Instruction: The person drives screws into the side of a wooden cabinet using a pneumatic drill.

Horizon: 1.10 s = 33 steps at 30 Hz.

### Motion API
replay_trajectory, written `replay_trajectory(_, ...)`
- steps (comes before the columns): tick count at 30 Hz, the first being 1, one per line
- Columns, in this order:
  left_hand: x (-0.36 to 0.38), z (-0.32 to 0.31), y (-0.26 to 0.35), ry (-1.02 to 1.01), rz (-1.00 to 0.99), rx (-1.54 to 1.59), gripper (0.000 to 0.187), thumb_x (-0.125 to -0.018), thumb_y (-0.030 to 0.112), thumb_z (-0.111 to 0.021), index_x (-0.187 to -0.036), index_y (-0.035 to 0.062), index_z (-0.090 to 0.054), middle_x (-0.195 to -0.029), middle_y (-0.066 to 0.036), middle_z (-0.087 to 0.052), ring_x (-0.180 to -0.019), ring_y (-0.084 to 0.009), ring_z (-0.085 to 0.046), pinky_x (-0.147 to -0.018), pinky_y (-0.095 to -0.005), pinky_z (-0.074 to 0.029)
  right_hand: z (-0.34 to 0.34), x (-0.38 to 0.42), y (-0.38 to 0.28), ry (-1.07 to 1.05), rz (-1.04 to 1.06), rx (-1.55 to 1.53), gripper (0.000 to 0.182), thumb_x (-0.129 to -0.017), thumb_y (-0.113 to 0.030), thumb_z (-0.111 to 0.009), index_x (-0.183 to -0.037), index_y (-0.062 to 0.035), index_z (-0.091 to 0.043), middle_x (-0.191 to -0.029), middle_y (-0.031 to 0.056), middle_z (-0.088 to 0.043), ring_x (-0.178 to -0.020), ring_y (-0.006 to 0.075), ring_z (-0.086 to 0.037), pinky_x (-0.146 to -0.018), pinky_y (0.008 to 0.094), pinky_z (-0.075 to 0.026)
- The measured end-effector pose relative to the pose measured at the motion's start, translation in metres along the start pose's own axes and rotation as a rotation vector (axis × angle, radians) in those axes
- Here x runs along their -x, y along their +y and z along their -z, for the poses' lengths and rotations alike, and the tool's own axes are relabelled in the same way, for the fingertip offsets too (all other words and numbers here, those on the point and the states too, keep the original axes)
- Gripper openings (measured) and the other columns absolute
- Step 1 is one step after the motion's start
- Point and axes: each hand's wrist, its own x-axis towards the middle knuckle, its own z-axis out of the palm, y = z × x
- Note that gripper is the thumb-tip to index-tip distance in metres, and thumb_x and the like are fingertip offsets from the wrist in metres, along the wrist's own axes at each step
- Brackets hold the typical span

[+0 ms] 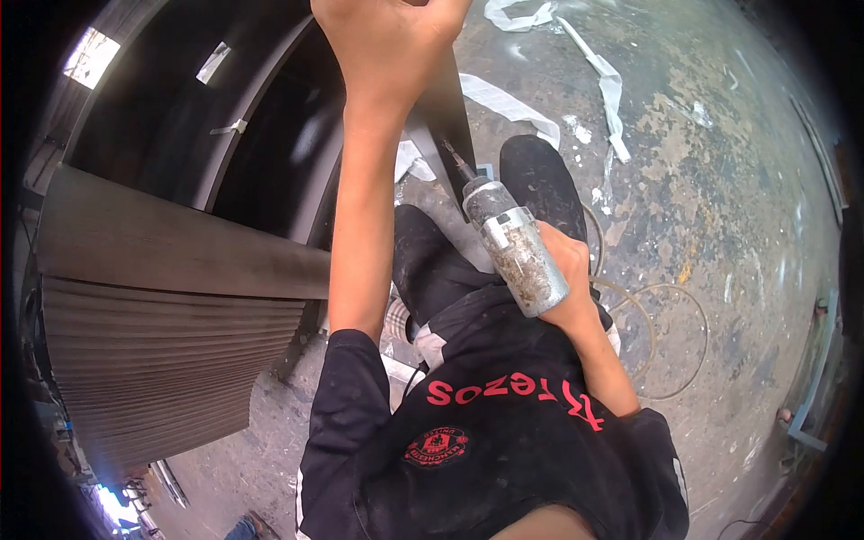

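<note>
My right hand is wrapped around the grip of a worn silver air screwdriver, with paint and grime over its body. Its thin bit points up and to the left, close to a dark panel edge. At the top of the view, my left hand reaches forward over the dark furniture piece. Its fingers run out of the frame, so what they touch is hidden.
A dark furniture piece with a ribbed panel stands on my left. White strips lie on the stained concrete floor. A thin hose loops at my right. Another person's shoe and trouser leg show at the bottom.
</note>
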Motion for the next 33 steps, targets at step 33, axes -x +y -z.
replay_trajectory(33,-0.003,0.006,0.002,-0.043,-0.054,-0.129,0.112,-0.065,0.002,-0.063,-0.163,0.017,-0.011,-0.166,-0.017,-0.021,-0.151,-0.0377,-0.022,-0.124,-0.0525,-0.02,0.003,0.014,-0.001,0.082,-0.006,-0.035,0.026,-0.07,-0.009,-0.078,-0.091,0.0007,-0.067,-0.08,0.0139,-0.064,-0.066,0.0328,-0.065,-0.058,0.0358,-0.05)
